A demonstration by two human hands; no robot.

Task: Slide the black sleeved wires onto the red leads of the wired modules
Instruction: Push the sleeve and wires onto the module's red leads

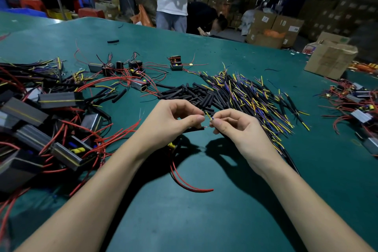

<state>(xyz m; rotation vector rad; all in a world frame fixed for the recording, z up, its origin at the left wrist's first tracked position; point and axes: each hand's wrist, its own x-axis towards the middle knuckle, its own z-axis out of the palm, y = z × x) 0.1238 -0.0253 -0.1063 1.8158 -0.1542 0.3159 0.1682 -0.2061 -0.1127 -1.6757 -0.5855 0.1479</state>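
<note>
The left hand (173, 118) pinches a black sleeved wire (194, 129) above the green table (204, 221), raised so its open end faces the other hand. The wire lies roughly level, pointing right. The right hand (235, 127) pinches a thin lead's tip (210, 120), apparently lining it up for threading; its colour is unclear.

Your two forearms come in from the lower left and lower right corners of the frame, both bare all the way to the picture's edge, with no sleeve or cuff showing on either. Your left hand (173, 117), just left of centre, and your right hand (238, 127), just right of centre, wear no gloves, and no ring, watch or wristband shows on the fingers or wrists that face the camera. Your fingernails are short and plain where they show, on the left thumb and forefinger.
</note>
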